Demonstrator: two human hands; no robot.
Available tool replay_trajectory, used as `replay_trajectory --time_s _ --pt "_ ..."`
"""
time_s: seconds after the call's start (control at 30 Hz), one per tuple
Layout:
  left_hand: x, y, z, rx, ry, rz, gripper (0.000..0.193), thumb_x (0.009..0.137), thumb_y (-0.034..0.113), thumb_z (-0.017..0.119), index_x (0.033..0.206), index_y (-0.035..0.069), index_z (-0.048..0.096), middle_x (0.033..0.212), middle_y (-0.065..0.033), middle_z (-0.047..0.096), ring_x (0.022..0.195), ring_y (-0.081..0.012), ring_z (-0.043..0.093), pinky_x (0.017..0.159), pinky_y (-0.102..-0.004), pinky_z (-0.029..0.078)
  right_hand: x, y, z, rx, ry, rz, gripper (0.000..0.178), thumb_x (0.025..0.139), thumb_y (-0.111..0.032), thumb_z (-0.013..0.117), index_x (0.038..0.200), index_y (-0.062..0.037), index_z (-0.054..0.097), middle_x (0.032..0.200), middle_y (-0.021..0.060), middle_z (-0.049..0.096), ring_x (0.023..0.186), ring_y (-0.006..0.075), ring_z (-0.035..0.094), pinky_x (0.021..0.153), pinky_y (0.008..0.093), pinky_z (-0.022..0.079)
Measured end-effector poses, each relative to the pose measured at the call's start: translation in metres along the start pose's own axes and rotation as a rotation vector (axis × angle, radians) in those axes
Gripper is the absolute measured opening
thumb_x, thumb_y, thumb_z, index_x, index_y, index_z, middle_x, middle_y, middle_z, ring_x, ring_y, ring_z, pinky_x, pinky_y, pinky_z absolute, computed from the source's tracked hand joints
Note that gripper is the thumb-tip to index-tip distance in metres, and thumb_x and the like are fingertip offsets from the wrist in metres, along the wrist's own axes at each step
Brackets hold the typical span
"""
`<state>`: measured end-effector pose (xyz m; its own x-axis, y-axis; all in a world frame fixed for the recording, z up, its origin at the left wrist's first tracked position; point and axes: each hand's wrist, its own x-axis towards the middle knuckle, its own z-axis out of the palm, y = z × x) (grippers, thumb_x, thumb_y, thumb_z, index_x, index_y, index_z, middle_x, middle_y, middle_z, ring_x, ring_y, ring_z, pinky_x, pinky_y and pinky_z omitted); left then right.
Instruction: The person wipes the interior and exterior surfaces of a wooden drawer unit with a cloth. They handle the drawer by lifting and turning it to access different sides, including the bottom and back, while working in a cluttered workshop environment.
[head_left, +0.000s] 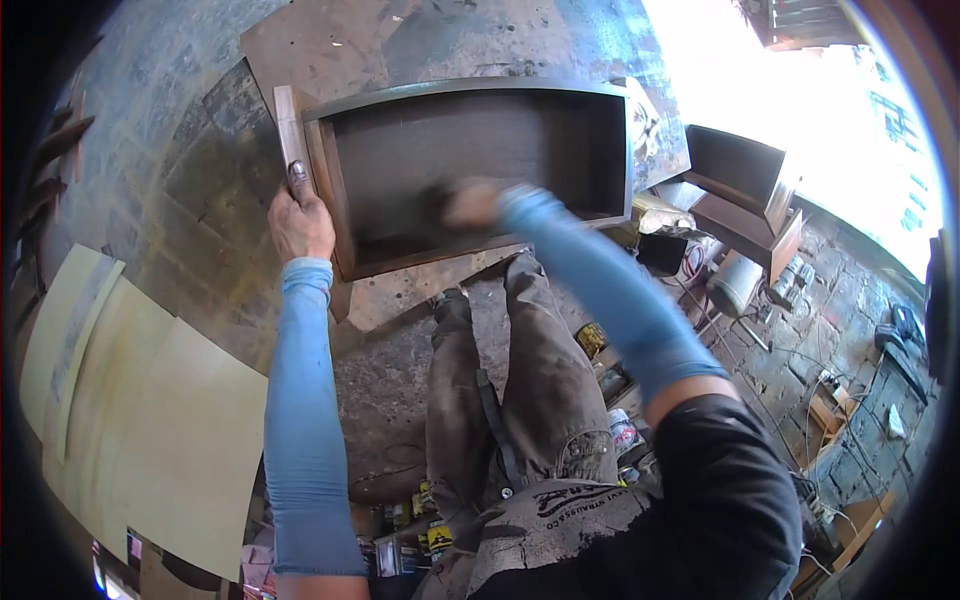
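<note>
A dark brown wooden drawer point(470, 140) lies in front of me, its open side facing up. My left hand point(303, 222) grips the drawer's lighter front panel at the left end, the dark-stained thumb on top and the fingers partly hidden around it. Inside the drawer, low over its bottom, is my right hand point(475, 205), smeared by motion. Something dark shows at its fingertips, too blurred to name or tell from shadow. Blue sleeves cover both forearms.
Beneath the drawer is a stained board point(400, 45). Pale sheets point(170, 400) stand at the left. Further brown drawers point(735, 215) are stacked at the right, near a grey metal canister point(735, 283). Cables and a black tool point(900, 345) lie on the brick floor; several cans sit near my legs.
</note>
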<state>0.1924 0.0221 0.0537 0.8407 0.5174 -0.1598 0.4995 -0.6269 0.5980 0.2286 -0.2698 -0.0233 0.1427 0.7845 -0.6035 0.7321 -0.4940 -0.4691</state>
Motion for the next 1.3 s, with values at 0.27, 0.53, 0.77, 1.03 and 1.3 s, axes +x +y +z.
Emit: replay_trajectory --time_s 0.27,0.53,0.77,1.03,1.3 --pt "0.001 -0.009 -0.007 0.081 -0.011 -0.041 0.046 0.099 0.039 0.041 0.107 0.0 0.064 0.103 -0.0283 0.063 0.098 -0.0468 0.058 0.085 -0.0518 0.045 -0.105 0.032 0.036 -0.081 -0.071 0.419 0.029 0.094 -0.027 0.05 0.106 -0.008 0.068 0.104 0.0108 0.066 0.094 0.0213 0.065 0.079 0.0373 0.053" --pt "0.003 -0.012 0.001 0.131 0.011 -0.032 0.048 0.099 0.039 0.04 0.107 -0.002 0.064 0.105 -0.0289 0.063 0.1 -0.0471 0.058 0.086 -0.0513 0.045 0.044 -0.199 -0.011 -0.416 0.65 0.299 0.036 0.096 -0.027 0.044 0.117 -0.0066 0.066 0.117 0.0113 0.067 0.106 0.03 0.063 0.103 0.0499 0.041" --pt "0.002 -0.018 -0.006 0.092 -0.008 0.009 0.053 0.099 0.041 0.04 0.108 -0.005 0.063 0.108 -0.0312 0.061 0.102 -0.0478 0.056 0.088 -0.0509 0.044 -0.184 -0.012 0.077 0.013 0.131 0.546 0.061 0.098 -0.036 0.04 0.148 -0.0047 0.026 0.149 0.0193 0.033 0.139 0.0339 0.03 0.118 0.0467 0.016" --pt "0.008 -0.026 0.005 0.144 0.024 -0.005 0.055 0.1 0.043 0.037 0.107 -0.005 0.063 0.107 -0.0313 0.061 0.101 -0.0483 0.056 0.088 -0.0517 0.044 0.069 -0.179 -0.003 0.103 -0.062 0.212 0.028 0.093 -0.024 0.05 0.112 -0.0112 0.066 0.113 0.0151 0.067 0.104 0.0289 0.064 0.094 0.0485 0.048" --pt "0.017 -0.036 0.008 -0.151 0.048 -0.051 0.057 0.096 0.05 0.044 0.106 -0.002 0.065 0.097 -0.0206 0.068 0.091 -0.0401 0.063 0.083 -0.0484 0.046 -0.149 -0.044 0.043 0.135 0.309 0.419 0.072 0.086 -0.035 0.063 0.147 -0.0104 0.034 0.143 0.0166 0.046 0.129 0.0283 0.048 0.109 0.0362 0.036"
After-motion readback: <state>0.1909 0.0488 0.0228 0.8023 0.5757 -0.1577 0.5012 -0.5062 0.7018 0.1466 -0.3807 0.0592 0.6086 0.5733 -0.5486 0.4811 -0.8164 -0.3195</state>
